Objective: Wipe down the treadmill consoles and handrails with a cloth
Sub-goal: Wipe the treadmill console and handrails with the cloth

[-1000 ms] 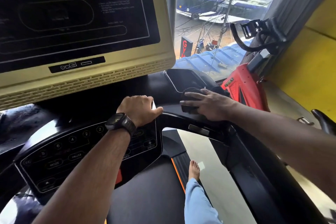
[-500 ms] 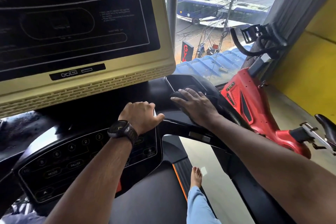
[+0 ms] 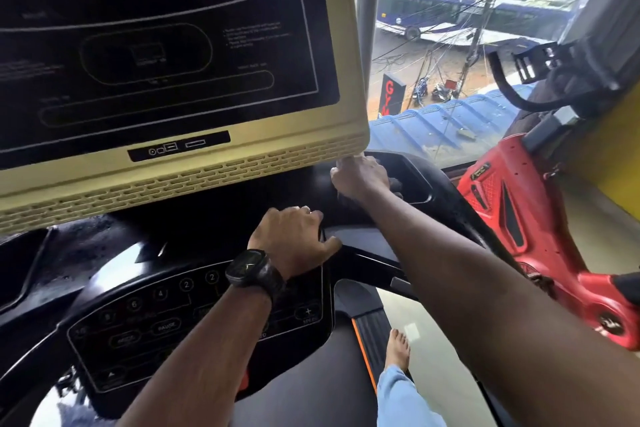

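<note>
**A:** Start at the left. What is the left hand (image 3: 294,239) doing?

**B:** The same as a second ago. It sits on the top edge of the keypad console (image 3: 166,322), wristwatch (image 3: 254,272) facing up. The fingers are curled over the rim and the thumb is spread toward the handrail (image 3: 374,262). I take it as a brace, not a wiping hand.

**A:** And the right hand (image 3: 360,177)?

**B:** That one has moved. A second ago it lay flat on the cloth at the inner end of the handrail. Half a second ago it was on the edge of the tray (image 3: 415,170). Now it is up at the lower right corner of the display console (image 3: 173,45), with its knuckles touching the beige housing.

**A:** What is its grip like?

**B:** The fingers are bunched rather than flat. They seem closed over the cloth (image 3: 397,188), though only a dark fold shows beside the heel of the hand, over the tray.

**A:** What does that mean for the job?

**B:** I'd say the handrail end and the tray have had their pass. The wiping appears to be starting on the display housing from that corner. The screen face and the keypad look still to be done.

**A:** Is anything further right?

**B:** Only a red exercise bike (image 3: 512,204) by the window, well apart from both hands.
</note>
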A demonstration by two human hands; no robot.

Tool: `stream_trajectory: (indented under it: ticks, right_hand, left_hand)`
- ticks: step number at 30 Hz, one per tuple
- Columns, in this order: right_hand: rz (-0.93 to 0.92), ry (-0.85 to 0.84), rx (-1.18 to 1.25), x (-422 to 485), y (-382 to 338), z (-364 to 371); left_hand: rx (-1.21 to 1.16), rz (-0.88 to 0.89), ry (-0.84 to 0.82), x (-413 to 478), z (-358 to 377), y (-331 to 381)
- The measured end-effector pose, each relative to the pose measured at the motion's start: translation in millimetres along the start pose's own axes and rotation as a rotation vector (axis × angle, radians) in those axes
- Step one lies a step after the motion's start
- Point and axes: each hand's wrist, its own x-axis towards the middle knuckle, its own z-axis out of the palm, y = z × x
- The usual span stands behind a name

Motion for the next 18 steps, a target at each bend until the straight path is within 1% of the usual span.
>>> stream_trajectory:
  ticks: [3, 7, 9, 12, 15, 16, 18]
  right_hand:
    - [-0.082, -0.052, -0.069, -6.8, 6.1, -0.3]
    - [-0.222, -0.044, -0.11, -30.5, 18.1, 2.3]
    - [-0.277, -0.033, -0.172, -47.7, 29.2, 4.8]
    - [-0.341, 0.029, -0.29, -63.4, 55.9, 2.5]
    - [-0.276, 0.127, -0.312, -77.2, 79.9, -1.0]
    - [-0.274, 0.175, -0.353, -83.7, 84.2, 2.9]
    - [-0.339, 0.231, -0.483, -96.7, 90.5, 16.2]
  left_hand:
    - [0.007, 0.002, -0.001, 1.1, 0.2, -0.6]
    - [0.0, -0.001, -0.001, 1.6, -1.0, -0.9]
    - [-0.011, -0.004, -0.004, 0.2, -2.0, -0.4]
    - [-0.022, -0.014, -0.009, -0.1, -3.0, -1.7]
    - [-0.034, -0.013, -0.023, -2.6, -3.4, -0.8]
    - [-0.037, -0.013, -0.026, -3.2, -3.7, -0.7]
    - [-0.038, -0.012, -0.029, -3.6, -4.9, 0.2]
